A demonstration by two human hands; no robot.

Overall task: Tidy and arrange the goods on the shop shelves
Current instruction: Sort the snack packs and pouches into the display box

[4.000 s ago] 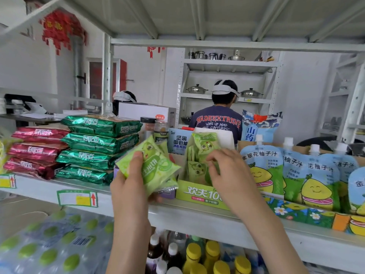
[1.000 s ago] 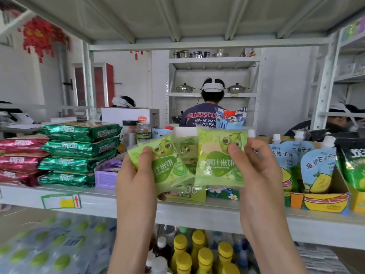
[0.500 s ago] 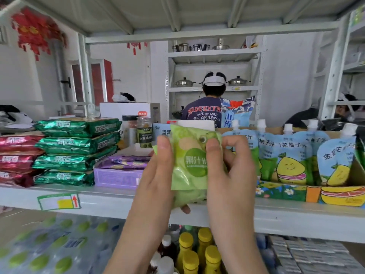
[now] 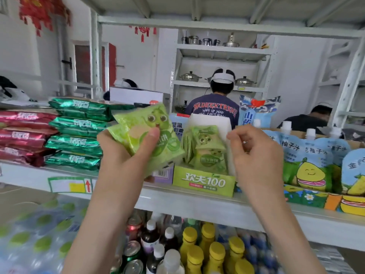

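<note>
the left grip (image 4: 122, 153) pinches two green sachets (image 4: 142, 131), fanned just left of the green display box (image 4: 203, 181) on the shelf (image 4: 177, 200), likely for slotting in upright one at a time. boxed sachets (image 4: 207, 153) overlap too much to count. the right grip (image 4: 256, 155), loosely curled and empty, hovers right of the box.

Light-green sachets (image 4: 142, 133): cartoon face print, a few overlapped and fanned, tilted, gripped in the left hand (image 4: 122, 155) just left of the box.
Green display box (image 4: 203, 181): open-topped, white "100" lettering, at the shelf's (image 4: 177, 196) near edge.
Matching sachets (image 4: 207, 149): upright inside the box, some leaning.
</note>
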